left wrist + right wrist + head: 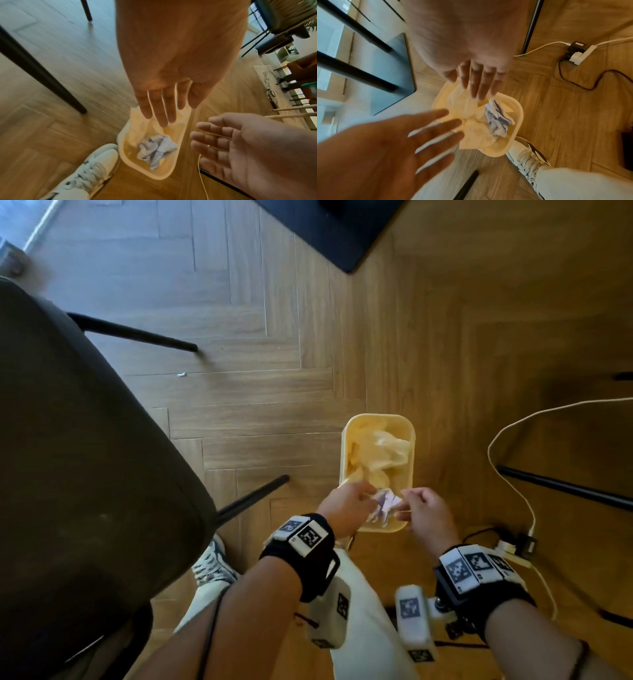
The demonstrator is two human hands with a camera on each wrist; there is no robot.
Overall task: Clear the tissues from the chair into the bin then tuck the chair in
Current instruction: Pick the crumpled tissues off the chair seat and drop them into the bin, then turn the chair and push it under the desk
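On the herringbone wood floor (239, 405), both hands (171, 81) hover empty, fingers spread, over the bin (180, 128).

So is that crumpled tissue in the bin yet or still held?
In: the crumpled tissue lies loose inside the bin, both hands spread open above it.

Both forearms are bare. Each wrist wears a black band (310, 556) topped with white blocks printed with black-and-white square codes (474, 566). White camera pods (412, 623) with the same codes hang under the wrists, a thin black cable (210, 628) trailing from the left one. The trousers (363, 628) are pale, and the trainers (212, 565) white with dark trim and white laces.
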